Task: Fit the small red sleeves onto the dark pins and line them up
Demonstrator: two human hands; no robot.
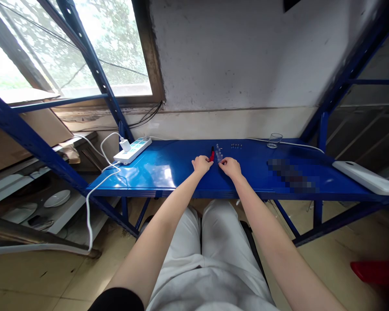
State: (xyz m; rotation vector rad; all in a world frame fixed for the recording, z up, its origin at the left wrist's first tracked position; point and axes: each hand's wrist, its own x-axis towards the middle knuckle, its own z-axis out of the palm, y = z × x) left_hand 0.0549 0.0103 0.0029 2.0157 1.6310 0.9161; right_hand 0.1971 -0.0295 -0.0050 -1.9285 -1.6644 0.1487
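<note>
My left hand (201, 164) is closed, thumb and fingers together on the lower end of a slim red object with a black tip (212, 154). Its exact kind is too small to tell. Just to the right, my right hand (231, 166) pinches at the near end of a small cluster of clear plastic pieces (218, 152), which extends away from me on the blue tabletop (181, 172). The fingertips partly hide what they grip. Beyond my right hand, several tiny metallic pieces (236, 146) lie in rows.
A white power strip (132, 150) with a plugged-in adapter and cables sits at the left end. Toward the back right stands a drinking glass (274, 140). A blurred-out dark object (291, 175) and a white flat panel (368, 178) lie at right. Blue shelf posts (323, 129) frame the table.
</note>
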